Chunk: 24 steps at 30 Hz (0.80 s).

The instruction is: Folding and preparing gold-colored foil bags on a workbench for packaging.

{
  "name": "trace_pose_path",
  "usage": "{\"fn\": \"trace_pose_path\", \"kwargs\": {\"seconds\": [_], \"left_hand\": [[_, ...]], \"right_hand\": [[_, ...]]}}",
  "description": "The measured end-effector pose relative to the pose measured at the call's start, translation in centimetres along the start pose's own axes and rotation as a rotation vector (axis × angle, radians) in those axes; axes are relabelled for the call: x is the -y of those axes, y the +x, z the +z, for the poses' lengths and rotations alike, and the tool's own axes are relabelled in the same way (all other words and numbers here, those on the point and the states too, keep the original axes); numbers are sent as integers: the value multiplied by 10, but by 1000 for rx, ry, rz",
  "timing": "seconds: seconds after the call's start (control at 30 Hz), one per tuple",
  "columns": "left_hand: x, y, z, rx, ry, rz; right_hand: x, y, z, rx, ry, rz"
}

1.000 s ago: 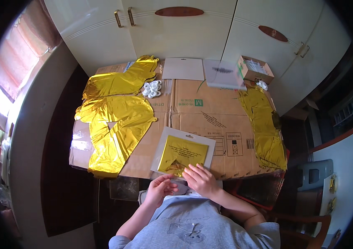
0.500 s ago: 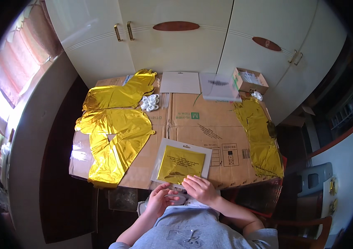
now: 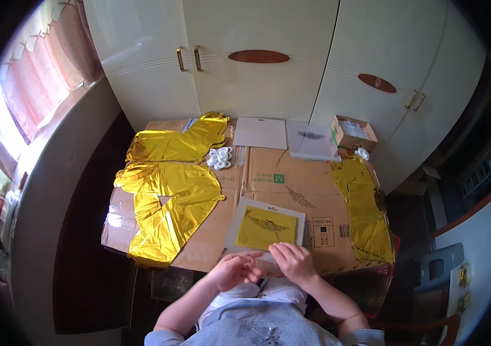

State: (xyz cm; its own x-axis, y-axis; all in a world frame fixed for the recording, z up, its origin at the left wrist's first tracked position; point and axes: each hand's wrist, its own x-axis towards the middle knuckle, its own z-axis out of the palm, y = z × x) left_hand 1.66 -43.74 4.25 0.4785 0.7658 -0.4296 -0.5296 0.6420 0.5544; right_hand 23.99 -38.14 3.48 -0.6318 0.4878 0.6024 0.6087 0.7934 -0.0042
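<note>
A flat packet (image 3: 267, 226) lies near the front edge of the cardboard. It has a pale border, a hang hole at its far edge and a folded gold foil sheet inside with dark print. At its near right corner, my right hand (image 3: 293, 263) pinches the edge with fingers pressed together; the fingertips partly cover the grip. My left hand (image 3: 235, 271) is open at the near left edge, palm turned inward, with its index finger stretched toward the right hand. Nothing shows between the left fingers.
Gold foil balloons (image 3: 179, 202) lie flat on the left; another gold foil piece (image 3: 362, 207) lies on the right. White ribbon rolls (image 3: 219, 158), a white card (image 3: 260, 133), a clear sleeve (image 3: 313, 141) and an open box (image 3: 354, 134) sit toward the cabinets.
The whole view has tilted, so the table sits lower in the picture. My left fingers have stretched out toward the right hand. The right hand stays at the packet's near right corner.
</note>
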Motion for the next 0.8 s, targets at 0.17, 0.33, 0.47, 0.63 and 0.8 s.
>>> {"fn": "trace_pose_path", "kwargs": {"seconds": [0.17, 0.33, 0.47, 0.63, 0.8], "left_hand": [[-117, 12, -3, -88, 899, 372], [-207, 141, -68, -919, 1792, 792], [-228, 190, -86, -1060, 1933, 749], [-235, 199, -113, -1190, 1954, 764], [-193, 98, -14, -866, 1662, 1305]], "right_hand": [[-29, 33, -26, 21, 19, 45], [-48, 55, -40, 9, 94, 96], [-57, 61, -40, 6, 157, 137], [-61, 70, -47, 40, 216, 177], [-67, 61, -36, 25, 257, 206]]}}
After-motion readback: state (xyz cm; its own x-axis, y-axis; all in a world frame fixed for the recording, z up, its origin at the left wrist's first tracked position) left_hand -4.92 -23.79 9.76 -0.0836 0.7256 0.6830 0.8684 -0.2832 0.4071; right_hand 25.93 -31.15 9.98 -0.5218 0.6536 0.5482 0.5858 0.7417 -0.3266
